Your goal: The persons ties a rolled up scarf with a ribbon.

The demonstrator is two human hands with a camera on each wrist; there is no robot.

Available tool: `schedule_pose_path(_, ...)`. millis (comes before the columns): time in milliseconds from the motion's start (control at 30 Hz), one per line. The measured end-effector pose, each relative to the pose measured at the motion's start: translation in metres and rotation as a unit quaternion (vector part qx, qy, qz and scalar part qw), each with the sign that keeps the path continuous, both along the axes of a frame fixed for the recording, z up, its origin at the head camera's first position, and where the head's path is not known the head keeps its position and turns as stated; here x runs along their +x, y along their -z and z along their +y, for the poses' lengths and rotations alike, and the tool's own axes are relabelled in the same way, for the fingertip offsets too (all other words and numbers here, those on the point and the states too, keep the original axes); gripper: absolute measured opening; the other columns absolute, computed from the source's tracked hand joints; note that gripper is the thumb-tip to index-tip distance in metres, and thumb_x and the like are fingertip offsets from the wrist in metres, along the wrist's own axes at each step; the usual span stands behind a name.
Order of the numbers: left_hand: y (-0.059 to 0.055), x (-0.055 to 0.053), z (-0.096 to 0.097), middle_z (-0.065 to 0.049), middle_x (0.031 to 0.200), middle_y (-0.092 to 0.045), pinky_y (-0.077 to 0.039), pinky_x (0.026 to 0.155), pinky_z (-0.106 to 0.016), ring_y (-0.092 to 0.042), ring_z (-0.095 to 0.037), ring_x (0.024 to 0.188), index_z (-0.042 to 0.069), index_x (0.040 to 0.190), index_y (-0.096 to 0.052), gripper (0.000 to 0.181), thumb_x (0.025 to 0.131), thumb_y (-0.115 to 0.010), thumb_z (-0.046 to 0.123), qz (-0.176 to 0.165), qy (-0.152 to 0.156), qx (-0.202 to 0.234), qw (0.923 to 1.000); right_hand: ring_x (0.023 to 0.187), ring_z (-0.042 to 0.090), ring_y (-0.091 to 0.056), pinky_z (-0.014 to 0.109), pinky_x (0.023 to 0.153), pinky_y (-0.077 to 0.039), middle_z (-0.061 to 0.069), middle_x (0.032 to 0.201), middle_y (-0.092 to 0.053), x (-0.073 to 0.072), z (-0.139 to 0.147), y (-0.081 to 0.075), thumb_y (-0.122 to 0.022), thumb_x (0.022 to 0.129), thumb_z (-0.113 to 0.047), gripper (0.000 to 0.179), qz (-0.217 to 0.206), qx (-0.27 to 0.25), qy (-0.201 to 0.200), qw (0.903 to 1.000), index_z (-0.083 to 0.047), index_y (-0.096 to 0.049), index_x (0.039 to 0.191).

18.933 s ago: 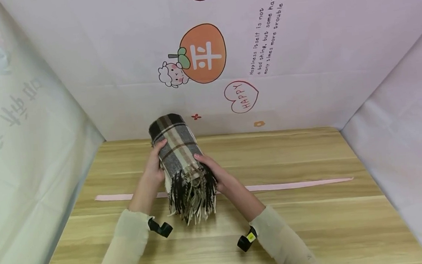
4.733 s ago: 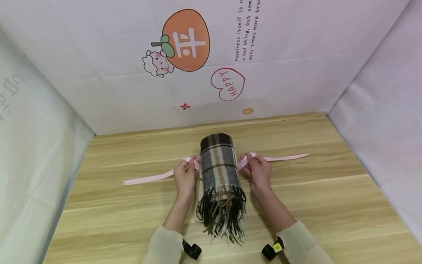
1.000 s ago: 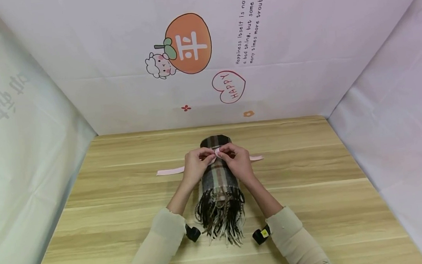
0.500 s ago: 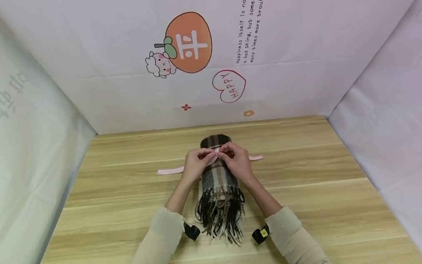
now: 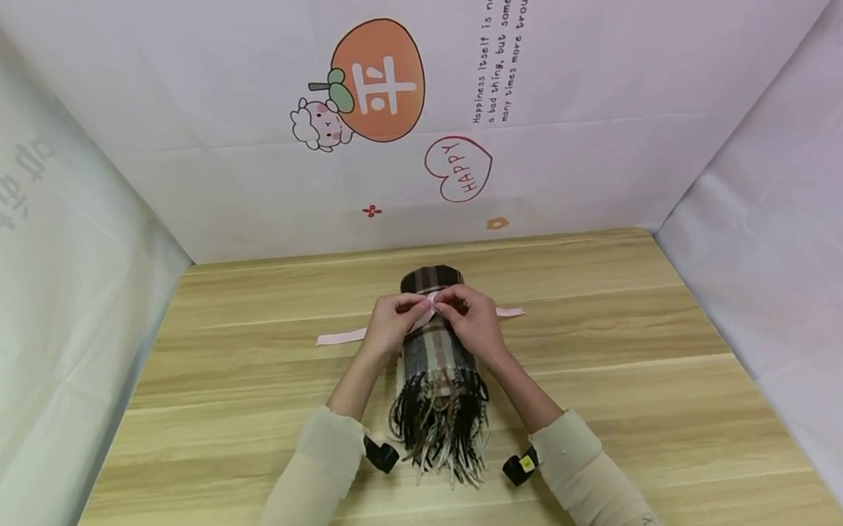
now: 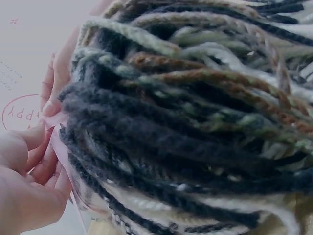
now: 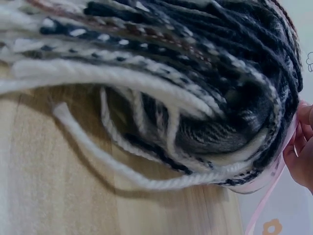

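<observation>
A rolled plaid scarf (image 5: 437, 353) in black, grey, cream and brown lies lengthwise on the table, its fringe toward me. Around its far half runs a pink ribbon (image 5: 341, 337), with a tail out to each side. My left hand (image 5: 391, 322) pinches the ribbon on top of the roll between thumb and forefinger. Close against it, my right hand (image 5: 474, 318) pinches the ribbon too; the crossing between the fingertips is mostly hidden. In the left wrist view, the ribbon (image 6: 61, 147) climbs the roll's side to the fingers. Fringe (image 7: 146, 73) fills most of the right wrist view.
The wooden table (image 5: 630, 412) reaches back to a white printed cloth wall (image 5: 274, 209). White cloth also hangs along the left and right sides. Black wrist cameras (image 5: 382, 456) sit beneath both sleeves, near the fringe.
Long before, both hands held the scarf over the flat ribbon; later they lifted its ends beside the roll. Over the last second the hands stay nearly still on top, pinching the ribbon.
</observation>
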State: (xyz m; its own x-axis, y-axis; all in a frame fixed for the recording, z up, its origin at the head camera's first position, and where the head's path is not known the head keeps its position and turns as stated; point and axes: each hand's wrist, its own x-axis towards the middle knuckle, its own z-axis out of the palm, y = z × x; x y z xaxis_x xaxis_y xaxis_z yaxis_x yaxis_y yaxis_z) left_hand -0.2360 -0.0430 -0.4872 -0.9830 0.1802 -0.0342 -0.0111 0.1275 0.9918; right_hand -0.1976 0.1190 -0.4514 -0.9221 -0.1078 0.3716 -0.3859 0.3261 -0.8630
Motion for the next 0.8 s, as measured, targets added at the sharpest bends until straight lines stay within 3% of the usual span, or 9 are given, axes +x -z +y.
schedule_pose_path(100, 0.0, 0.0, 0.001, -0.006, 0.093, -0.073, -0.043, 0.06, -0.021, -0.058, -0.012, 0.076, 0.001, 0.107, -0.074, 0.022, 0.097, -0.067, 0.018, -0.012, -0.001, 0.015, 0.9998, 0.082, 0.036, -0.067, 0.016, 0.067, -0.05, 0.023, 0.098, -0.07, -0.001, 0.0, 0.003, -0.066, 0.093, 0.002, 0.01, 0.001, -0.004, -0.006, 1.0, 0.009, -0.069, 0.099)
schedule_pose_path(233, 0.0, 0.0, 0.003, -0.003, 0.086, -0.071, -0.04, 0.057, -0.021, -0.054, -0.012, 0.071, -0.001, 0.102, -0.073, 0.019, 0.097, -0.067, 0.016, -0.018, -0.004, 0.03, 0.9994, 0.085, 0.036, -0.067, 0.016, 0.068, -0.051, 0.022, 0.102, -0.07, -0.011, 0.004, 0.021, -0.065, 0.094, -0.002, 0.012, -0.001, -0.015, -0.004, 0.9999, 0.006, -0.07, 0.102)
schedule_pose_path(333, 0.0, 0.0, 0.005, -0.004, 0.087, -0.071, -0.045, 0.061, -0.02, -0.059, -0.01, 0.074, -0.001, 0.1, -0.071, 0.017, 0.097, -0.066, 0.014, -0.009, -0.005, 0.029, 0.9995, 0.088, 0.031, -0.067, 0.016, 0.068, -0.05, 0.02, 0.105, -0.072, -0.02, 0.009, 0.034, -0.065, 0.096, -0.007, 0.013, -0.011, -0.026, 0.013, 0.9995, 0.002, -0.071, 0.103)
schedule_pose_path(567, 0.0, 0.002, 0.008, -0.019, 0.1, -0.072, -0.052, 0.074, -0.019, -0.065, -0.008, 0.085, -0.004, 0.1, -0.068, 0.015, 0.096, -0.066, 0.01, 0.039, -0.015, 0.013, 0.999, 0.081, 0.018, -0.063, 0.016, 0.065, -0.049, 0.016, 0.104, -0.073, -0.024, 0.019, 0.037, -0.066, 0.097, -0.015, 0.015, -0.061, -0.012, 0.052, 0.9967, -0.003, -0.074, 0.101)
schedule_pose_path(800, 0.0, 0.002, 0.01, -0.018, 0.104, -0.069, -0.054, 0.075, -0.017, -0.065, -0.007, 0.085, -0.006, 0.103, -0.068, 0.018, 0.096, -0.066, 0.01, 0.037, -0.014, 0.033, 0.9987, 0.083, 0.016, -0.064, 0.019, 0.067, -0.049, 0.016, 0.108, -0.073, -0.026, 0.022, 0.033, -0.063, 0.099, -0.017, 0.019, -0.113, 0.008, 0.033, 0.993, -0.004, -0.075, 0.107)
